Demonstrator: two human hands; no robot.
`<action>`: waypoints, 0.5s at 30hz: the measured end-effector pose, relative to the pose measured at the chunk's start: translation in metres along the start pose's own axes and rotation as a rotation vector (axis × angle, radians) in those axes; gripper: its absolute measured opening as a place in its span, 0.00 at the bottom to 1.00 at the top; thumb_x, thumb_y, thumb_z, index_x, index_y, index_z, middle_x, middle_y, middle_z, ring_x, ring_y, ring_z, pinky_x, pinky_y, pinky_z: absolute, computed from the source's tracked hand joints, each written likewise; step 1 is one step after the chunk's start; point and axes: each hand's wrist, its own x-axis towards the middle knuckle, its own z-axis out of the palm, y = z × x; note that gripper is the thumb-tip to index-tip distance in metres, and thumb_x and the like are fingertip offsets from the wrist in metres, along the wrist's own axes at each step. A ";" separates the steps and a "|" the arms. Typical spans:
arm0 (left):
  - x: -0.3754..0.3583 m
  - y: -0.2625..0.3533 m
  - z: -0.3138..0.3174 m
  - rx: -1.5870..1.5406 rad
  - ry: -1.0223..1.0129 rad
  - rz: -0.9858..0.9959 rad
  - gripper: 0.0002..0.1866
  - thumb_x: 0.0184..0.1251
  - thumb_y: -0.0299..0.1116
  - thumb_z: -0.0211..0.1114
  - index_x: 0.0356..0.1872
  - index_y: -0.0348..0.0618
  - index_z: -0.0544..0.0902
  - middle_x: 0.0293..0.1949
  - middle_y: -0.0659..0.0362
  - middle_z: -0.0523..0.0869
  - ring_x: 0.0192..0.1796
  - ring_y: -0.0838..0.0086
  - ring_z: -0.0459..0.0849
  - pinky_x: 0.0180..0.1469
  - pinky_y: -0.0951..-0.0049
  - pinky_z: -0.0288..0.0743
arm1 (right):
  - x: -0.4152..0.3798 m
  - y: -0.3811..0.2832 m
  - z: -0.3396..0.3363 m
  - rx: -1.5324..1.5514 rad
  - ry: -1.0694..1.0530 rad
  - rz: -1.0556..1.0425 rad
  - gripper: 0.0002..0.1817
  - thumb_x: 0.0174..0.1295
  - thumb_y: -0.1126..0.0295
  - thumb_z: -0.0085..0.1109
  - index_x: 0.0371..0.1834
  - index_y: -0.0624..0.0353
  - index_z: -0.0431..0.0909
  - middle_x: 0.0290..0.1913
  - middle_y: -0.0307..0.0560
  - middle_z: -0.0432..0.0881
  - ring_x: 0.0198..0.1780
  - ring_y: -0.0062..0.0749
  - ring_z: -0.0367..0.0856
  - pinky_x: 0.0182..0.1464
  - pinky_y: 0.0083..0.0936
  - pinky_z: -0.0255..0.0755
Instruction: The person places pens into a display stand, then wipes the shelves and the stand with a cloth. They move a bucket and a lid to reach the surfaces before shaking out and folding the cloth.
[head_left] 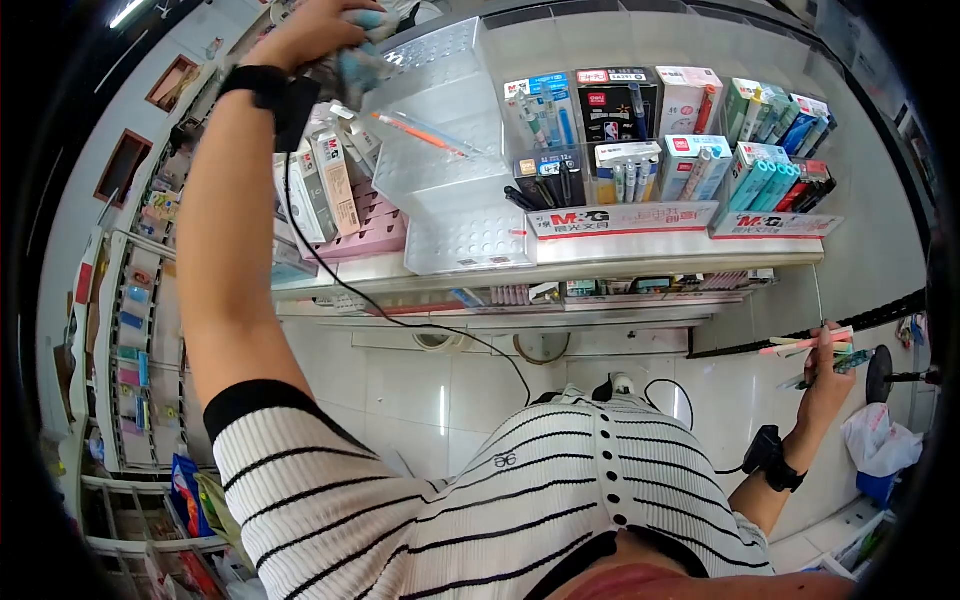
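At the top left, my left hand (315,35) is closed on a grey and blue cloth (355,62), above the left end of a clear stepped plastic rack (450,150). An orange pen (418,134) lies slanted on the rack. My right hand (828,375) is low at the right, away from the shelf, with its fingers round several pens (810,342), pink and green ones among them. White boxes (322,185) stand on a pink perforated tray (375,225) left of the rack.
Right of the rack, pen boxes (617,110) with pens fill a clear tiered display. A black cable (375,318) hangs from my left wrist across the shelf front. Goods racks (140,340) line the left side. A white bag (880,440) is at the lower right.
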 end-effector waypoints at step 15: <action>-0.064 0.033 -0.037 -0.558 0.100 -0.061 0.28 0.51 0.30 0.62 0.59 0.47 0.77 0.56 0.49 0.80 0.55 0.55 0.80 0.59 0.61 0.72 | -0.001 -0.030 0.023 -0.007 -0.128 -0.064 0.17 0.64 0.64 0.60 0.50 0.65 0.77 0.35 0.40 0.83 0.23 0.11 0.68 0.23 0.09 0.57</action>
